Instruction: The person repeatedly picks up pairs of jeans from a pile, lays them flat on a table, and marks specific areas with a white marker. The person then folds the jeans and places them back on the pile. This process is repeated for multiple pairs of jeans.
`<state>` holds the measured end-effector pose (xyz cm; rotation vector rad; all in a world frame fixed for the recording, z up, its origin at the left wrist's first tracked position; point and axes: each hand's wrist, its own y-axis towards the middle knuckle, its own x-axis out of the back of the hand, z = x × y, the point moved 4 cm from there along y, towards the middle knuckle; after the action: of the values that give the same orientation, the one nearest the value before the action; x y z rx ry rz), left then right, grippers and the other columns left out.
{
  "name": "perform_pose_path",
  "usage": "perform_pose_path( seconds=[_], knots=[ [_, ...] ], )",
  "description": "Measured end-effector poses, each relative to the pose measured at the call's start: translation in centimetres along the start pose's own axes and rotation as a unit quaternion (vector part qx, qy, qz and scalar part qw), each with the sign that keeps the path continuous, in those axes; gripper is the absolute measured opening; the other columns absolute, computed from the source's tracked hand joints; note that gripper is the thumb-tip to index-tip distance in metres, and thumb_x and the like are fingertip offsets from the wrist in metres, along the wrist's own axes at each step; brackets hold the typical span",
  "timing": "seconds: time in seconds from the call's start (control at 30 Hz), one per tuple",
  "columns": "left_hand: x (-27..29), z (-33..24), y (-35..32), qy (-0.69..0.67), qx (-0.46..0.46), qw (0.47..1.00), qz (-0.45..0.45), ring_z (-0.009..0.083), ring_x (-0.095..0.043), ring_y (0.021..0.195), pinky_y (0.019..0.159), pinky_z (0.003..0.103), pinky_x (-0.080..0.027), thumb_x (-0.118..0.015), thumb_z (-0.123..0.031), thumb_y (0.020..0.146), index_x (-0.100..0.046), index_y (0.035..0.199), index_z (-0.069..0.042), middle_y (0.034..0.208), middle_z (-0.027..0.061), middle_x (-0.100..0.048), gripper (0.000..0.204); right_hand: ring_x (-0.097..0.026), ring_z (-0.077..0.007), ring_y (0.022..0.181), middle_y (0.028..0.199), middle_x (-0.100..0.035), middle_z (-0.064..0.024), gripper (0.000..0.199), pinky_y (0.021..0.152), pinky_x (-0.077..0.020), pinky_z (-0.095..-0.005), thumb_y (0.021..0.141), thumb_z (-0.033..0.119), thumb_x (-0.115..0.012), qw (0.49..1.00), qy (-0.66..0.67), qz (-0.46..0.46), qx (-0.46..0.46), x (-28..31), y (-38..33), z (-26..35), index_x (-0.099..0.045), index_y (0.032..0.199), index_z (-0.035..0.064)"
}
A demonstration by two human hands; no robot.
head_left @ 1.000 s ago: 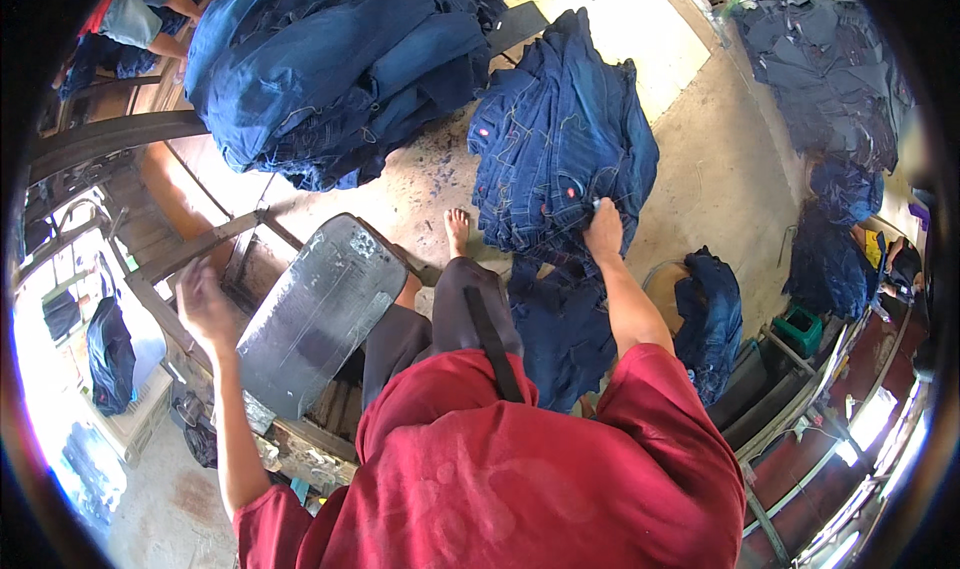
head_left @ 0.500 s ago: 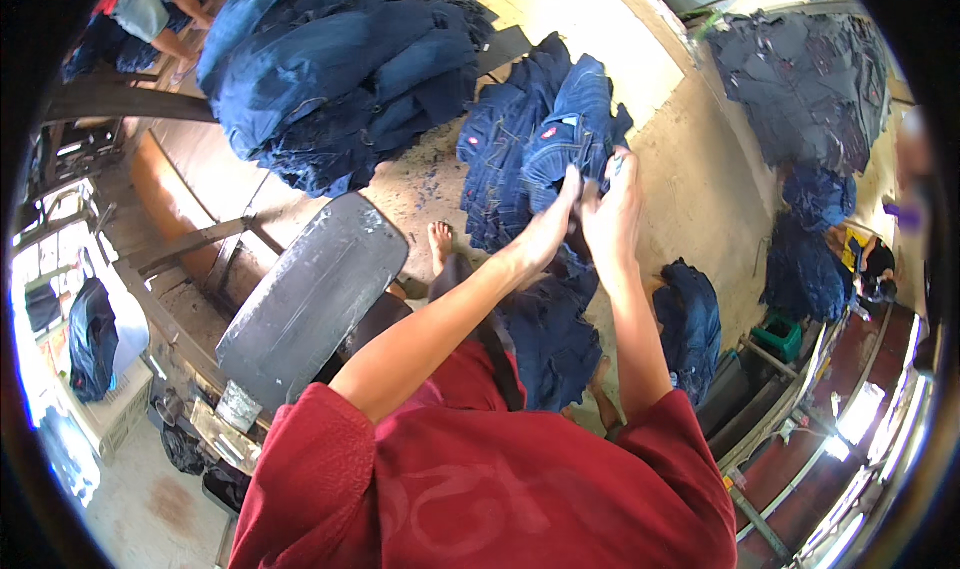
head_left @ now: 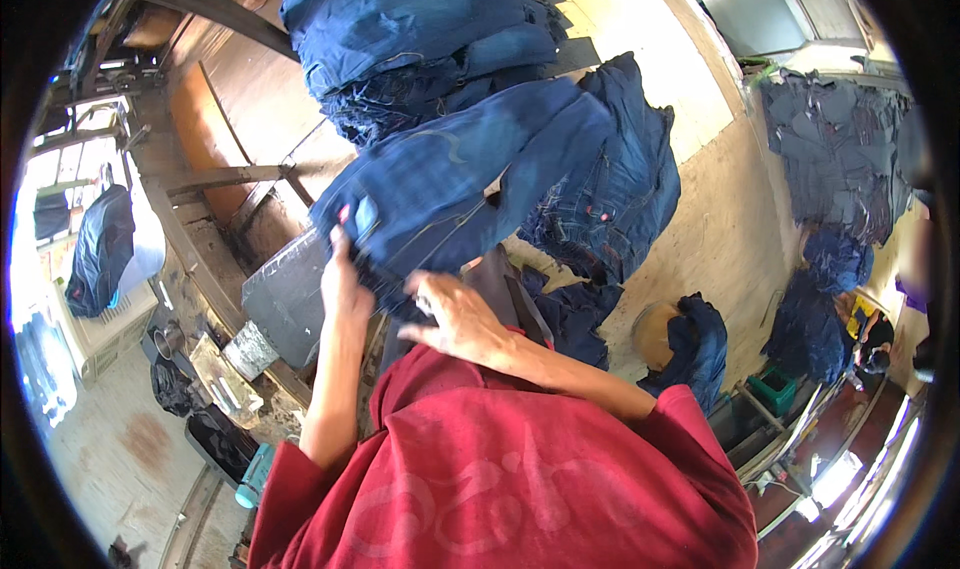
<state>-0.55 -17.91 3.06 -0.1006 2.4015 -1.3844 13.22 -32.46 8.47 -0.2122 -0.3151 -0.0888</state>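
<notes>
Garment workshop: heaps of blue jeans point(head_left: 420, 39) at top and right of the frame, a worn metal-topped workbench point(head_left: 285, 299) at left centre.

A pair of dark blue denim jeans point(head_left: 470, 184) lies across the flat grey metal board point(head_left: 285, 299), with a heap of folded blue denim jeans point(head_left: 420, 39) behind it and another blue denim pile point(head_left: 615, 184) to its right on the floor.

Bright daylight flooded from the left and far right, glaring there, while fisheye bending darkened the rim.
</notes>
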Motion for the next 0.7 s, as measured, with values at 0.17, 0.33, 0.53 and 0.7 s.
perform_pose_path(
  seconds=[0.17, 0.33, 0.53, 0.7],
  knots=[
    [8.1, -3.4, -2.0, 0.020, -0.061, 0.997, -0.037, 0.0302, -0.072, 0.127, 0.109, 0.052, -0.060, -0.065, -0.032, 0.113, -0.060, 0.147, 0.001, 0.141, 0.0166, -0.071, 0.048, -0.071, -0.0254, 0.085, 0.099, -0.071, -0.0129, 0.050, 0.077, -0.0577, -0.0409, 0.094, 0.033, -0.088, 0.985, 0.103, -0.136, 0.009, 2.8, 0.0, -2.3, -0.065, 0.127, 0.0041],
    [5.1, -3.6, -0.5, 0.056, -0.112, 0.991, -0.055, 0.0284, -0.073, 0.124, 0.108, 0.048, -0.059, -0.065, -0.034, 0.113, -0.063, 0.143, 0.003, 0.140, 0.0163, -0.072, 0.048, -0.065, -0.0251, 0.100, 0.108, -0.066, -0.0157, 0.047, 0.087, -0.0525, -0.0408, 0.095, 0.026, -0.088, 0.954, 0.004, -0.301, -0.002, 7.0, 3.2, -10.0, -0.059, 0.119, -0.0019],
    [5.0, -1.3, 0.1, 0.137, -0.090, 0.981, -0.105, 0.0301, -0.074, 0.115, 0.104, 0.046, -0.060, -0.073, -0.048, 0.106, -0.063, 0.143, 0.004, 0.133, 0.0158, -0.073, 0.064, -0.056, -0.0328, 0.066, 0.073, -0.052, -0.0162, 0.047, 0.065, -0.0465, -0.0493, 0.099, 0.032, -0.084, 0.990, -0.017, -0.112, -0.082, 1.9, -4.2, -10.6, -0.048, 0.094, 0.0022],
    [15.7, -9.0, 1.4, 0.145, -0.131, 0.965, -0.177, 0.0304, -0.076, 0.111, 0.101, 0.046, -0.062, -0.071, -0.047, 0.107, -0.068, 0.138, 0.004, 0.126, 0.0172, -0.075, 0.060, -0.072, -0.0307, 0.125, 0.132, -0.074, -0.0232, 0.029, 0.104, -0.0570, -0.0445, 0.114, 0.034, -0.062, 0.882, 0.367, -0.184, -0.232, 2.3, -4.6, -12.6, -0.050, 0.112, 0.0079]
  ],
)
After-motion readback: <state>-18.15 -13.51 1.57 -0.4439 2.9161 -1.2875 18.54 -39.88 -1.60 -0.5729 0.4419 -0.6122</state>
